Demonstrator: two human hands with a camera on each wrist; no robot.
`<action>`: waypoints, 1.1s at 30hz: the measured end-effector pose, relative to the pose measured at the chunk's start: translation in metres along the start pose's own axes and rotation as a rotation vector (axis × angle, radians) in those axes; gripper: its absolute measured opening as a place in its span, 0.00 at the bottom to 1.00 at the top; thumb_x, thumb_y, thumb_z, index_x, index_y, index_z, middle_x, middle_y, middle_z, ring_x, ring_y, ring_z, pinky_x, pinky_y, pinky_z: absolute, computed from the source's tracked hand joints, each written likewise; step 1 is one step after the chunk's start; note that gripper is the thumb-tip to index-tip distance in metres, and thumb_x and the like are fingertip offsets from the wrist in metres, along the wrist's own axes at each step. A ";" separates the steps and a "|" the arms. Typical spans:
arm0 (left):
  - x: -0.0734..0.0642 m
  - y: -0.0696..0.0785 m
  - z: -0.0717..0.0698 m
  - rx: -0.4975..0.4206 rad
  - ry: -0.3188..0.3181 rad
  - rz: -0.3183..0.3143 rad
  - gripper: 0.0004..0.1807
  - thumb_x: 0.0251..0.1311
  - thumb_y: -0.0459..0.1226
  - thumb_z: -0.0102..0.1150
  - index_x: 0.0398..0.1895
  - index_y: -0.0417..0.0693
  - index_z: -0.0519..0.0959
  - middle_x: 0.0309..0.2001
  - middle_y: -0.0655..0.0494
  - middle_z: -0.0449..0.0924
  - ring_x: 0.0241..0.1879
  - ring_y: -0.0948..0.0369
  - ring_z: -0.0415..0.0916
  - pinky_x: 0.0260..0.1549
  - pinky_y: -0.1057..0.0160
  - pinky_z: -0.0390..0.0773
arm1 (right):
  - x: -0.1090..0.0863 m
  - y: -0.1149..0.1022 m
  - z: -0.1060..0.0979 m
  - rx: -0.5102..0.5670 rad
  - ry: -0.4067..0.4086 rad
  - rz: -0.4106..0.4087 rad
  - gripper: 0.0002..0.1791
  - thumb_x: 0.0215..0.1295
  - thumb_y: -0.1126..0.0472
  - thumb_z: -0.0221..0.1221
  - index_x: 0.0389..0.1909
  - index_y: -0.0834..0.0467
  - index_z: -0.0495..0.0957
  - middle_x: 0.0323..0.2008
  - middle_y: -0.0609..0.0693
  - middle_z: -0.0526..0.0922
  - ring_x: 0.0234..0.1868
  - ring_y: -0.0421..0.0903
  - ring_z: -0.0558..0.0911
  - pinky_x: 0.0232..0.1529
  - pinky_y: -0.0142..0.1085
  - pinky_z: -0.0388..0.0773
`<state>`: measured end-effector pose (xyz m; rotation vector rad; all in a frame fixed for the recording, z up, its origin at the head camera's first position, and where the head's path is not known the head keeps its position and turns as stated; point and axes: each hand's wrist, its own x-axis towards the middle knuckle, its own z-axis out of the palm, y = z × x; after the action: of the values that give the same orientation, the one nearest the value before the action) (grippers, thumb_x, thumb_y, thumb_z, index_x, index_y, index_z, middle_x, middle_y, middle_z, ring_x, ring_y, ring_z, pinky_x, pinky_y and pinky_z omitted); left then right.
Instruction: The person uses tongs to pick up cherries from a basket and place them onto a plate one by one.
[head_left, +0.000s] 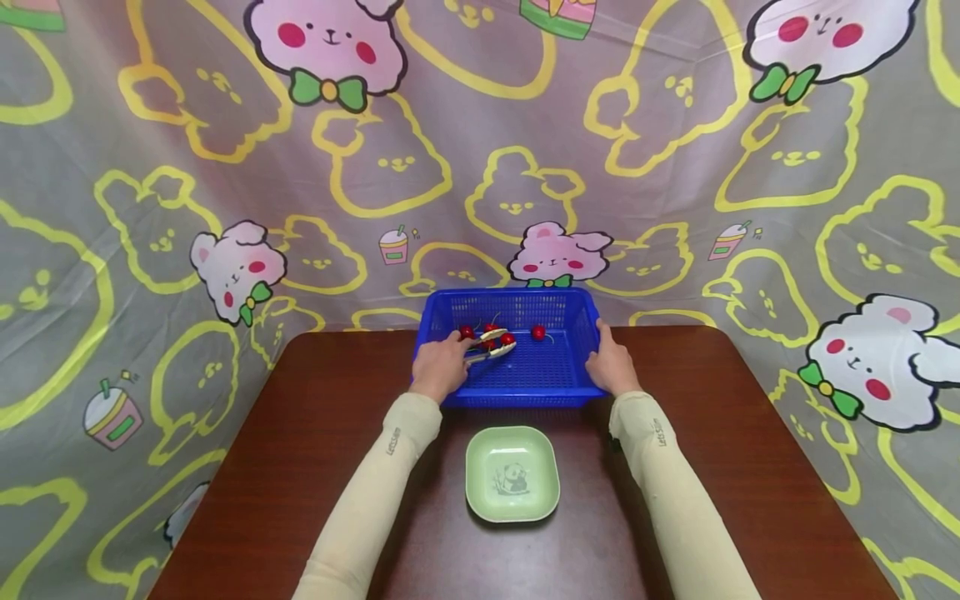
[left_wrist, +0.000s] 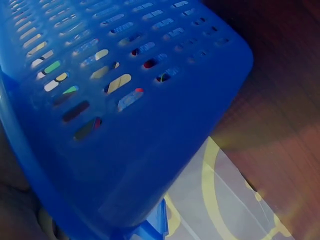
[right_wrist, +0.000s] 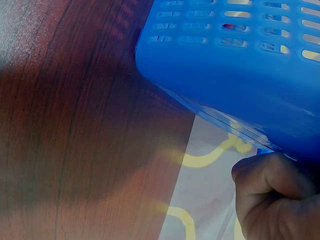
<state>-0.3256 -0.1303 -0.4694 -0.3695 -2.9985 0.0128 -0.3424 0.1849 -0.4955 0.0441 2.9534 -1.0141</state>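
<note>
A blue plastic basket (head_left: 517,392) with slotted walls stands at the far side of the table. My left hand (head_left: 441,367) is at its left wall, holding metal tongs (head_left: 480,357) that reach over the inside. The tongs' tips are beside a red cherry (head_left: 507,339), among several cherries in the left half. Another cherry (head_left: 538,332) lies apart, farther right. My right hand (head_left: 613,367) grips the basket's right rim, and its curled fingers (right_wrist: 270,175) show in the right wrist view. In the left wrist view, the basket wall (left_wrist: 150,125) hides most of the left hand.
A light green square dish (head_left: 512,511) with a panda print stands on the brown table (head_left: 300,475), nearer than the basket and between my forearms. Behind and beside the table hangs a grey curtain (head_left: 637,258) with yellow outlines and cartoon animals.
</note>
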 end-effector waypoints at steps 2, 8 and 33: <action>0.000 0.000 0.000 0.000 -0.004 -0.001 0.24 0.68 0.45 0.64 0.67 0.57 0.79 0.51 0.53 0.78 0.37 0.52 0.80 0.37 0.50 0.82 | 0.000 0.000 0.000 0.001 0.002 0.000 0.39 0.76 0.63 0.45 0.84 0.57 0.41 0.65 0.78 0.72 0.61 0.73 0.77 0.63 0.64 0.71; -0.001 0.000 0.002 -0.004 -0.002 -0.003 0.24 0.69 0.46 0.63 0.67 0.59 0.79 0.52 0.54 0.78 0.37 0.51 0.80 0.38 0.50 0.82 | 0.000 0.000 0.000 0.000 0.003 -0.003 0.39 0.76 0.63 0.45 0.84 0.57 0.41 0.65 0.78 0.71 0.61 0.74 0.77 0.64 0.64 0.71; -0.013 -0.003 -0.008 -0.051 0.083 0.013 0.25 0.68 0.46 0.66 0.67 0.59 0.79 0.51 0.54 0.79 0.34 0.54 0.77 0.30 0.53 0.80 | -0.002 -0.002 0.000 0.000 0.008 -0.003 0.39 0.76 0.63 0.46 0.84 0.57 0.42 0.67 0.77 0.70 0.63 0.74 0.75 0.66 0.63 0.70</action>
<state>-0.3126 -0.1366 -0.4628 -0.3847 -2.9193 -0.0753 -0.3404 0.1832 -0.4940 0.0445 2.9613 -1.0169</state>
